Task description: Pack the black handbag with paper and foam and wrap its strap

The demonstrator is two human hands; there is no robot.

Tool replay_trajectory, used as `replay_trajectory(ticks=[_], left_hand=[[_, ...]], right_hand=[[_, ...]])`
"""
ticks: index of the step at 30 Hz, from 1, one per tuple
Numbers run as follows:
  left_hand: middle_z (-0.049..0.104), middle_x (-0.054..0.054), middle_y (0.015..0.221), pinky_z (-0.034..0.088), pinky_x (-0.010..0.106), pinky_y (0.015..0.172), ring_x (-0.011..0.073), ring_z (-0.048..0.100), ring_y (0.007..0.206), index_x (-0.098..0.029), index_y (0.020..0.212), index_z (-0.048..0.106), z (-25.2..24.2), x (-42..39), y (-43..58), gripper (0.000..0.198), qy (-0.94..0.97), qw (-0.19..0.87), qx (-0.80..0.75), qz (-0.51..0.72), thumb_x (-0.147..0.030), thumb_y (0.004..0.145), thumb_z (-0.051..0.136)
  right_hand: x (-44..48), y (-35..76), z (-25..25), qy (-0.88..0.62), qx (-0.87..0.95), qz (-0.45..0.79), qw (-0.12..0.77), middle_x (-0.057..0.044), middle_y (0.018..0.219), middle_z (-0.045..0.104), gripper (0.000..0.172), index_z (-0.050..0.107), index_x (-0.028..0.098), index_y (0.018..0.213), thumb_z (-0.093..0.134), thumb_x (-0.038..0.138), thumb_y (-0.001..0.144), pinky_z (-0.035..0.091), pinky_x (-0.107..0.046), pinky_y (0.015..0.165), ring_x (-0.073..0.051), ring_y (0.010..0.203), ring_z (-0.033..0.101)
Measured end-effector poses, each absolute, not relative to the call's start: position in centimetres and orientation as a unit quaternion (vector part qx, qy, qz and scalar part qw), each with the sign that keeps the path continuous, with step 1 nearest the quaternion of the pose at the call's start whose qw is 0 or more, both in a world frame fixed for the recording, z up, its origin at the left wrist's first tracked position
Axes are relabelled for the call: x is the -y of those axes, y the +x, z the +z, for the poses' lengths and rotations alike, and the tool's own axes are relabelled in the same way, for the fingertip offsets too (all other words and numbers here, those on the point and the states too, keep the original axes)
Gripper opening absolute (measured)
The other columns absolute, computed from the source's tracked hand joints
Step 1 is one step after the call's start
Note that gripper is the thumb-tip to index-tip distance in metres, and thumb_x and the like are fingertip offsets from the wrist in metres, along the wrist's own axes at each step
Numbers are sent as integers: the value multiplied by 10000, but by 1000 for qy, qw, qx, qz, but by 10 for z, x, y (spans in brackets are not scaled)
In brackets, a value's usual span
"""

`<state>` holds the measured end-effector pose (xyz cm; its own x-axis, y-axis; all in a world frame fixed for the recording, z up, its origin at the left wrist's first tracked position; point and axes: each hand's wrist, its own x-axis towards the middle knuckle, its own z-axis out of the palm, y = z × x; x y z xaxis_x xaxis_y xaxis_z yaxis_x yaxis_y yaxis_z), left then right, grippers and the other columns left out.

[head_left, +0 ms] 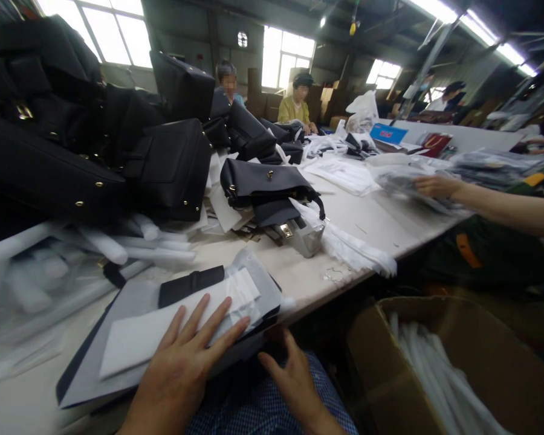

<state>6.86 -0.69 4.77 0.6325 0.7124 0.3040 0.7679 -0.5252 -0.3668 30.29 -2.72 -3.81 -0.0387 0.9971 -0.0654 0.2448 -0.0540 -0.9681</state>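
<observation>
My left hand (188, 356) lies with fingers spread on a white padding sheet (136, 344). Under that sheet is a dark flat piece (72, 374) covered by pale tissue-like paper, near the table's front edge. A black strap-like piece (193, 285) sits just beyond my fingers, and crinkled clear wrapping (249, 272) is at the right end. Below the table edge, my right hand (294, 374) is held with thumb and forefinger apart, close to the dark piece's right corner; its other fingers are partly hidden. Nothing shows in its grasp.
Black handbags (172, 169) are heaped at the left, with white foam rolls (95, 241) below. A black bag (272, 181) lies mid-table. A cardboard box (381, 362) stands at the lower right. A co-worker's arm (503, 202) reaches over plastic-wrapped goods; others work behind.
</observation>
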Motion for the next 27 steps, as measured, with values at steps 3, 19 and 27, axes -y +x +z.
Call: replay_trajectory(ticks=[3, 19, 27], left_hand=[[418, 33, 1527, 443, 536, 974, 384, 456, 1332, -367, 1516, 242, 49, 7, 69, 858, -873, 241, 420, -56, -49, 748, 453], [379, 8, 1540, 447, 552, 1016, 357, 401, 1376, -393, 1508, 217, 50, 12, 74, 892, -863, 193, 463, -59, 60, 762, 400], [375, 2, 1542, 462, 561, 1019, 359, 396, 1376, -392, 1516, 179, 54, 13, 75, 893, -862, 191, 468, -42, 46, 774, 417]], right_hand=[[28, 296, -40, -517, 514, 552, 405, -63, 928, 714, 288, 708, 166, 990, 757, 362, 784, 498, -327, 845, -245, 912, 655], [70, 321, -21, -473, 409, 699, 346, -41, 705, 717, 459, 542, 166, 864, 713, 583, 775, 480, -234, 584, -147, 575, 651], [75, 340, 10, -481, 457, 664, 346, -8, 725, 724, 678, 404, 221, 1307, 729, 519, 791, 473, -230, 528, -161, 540, 655]])
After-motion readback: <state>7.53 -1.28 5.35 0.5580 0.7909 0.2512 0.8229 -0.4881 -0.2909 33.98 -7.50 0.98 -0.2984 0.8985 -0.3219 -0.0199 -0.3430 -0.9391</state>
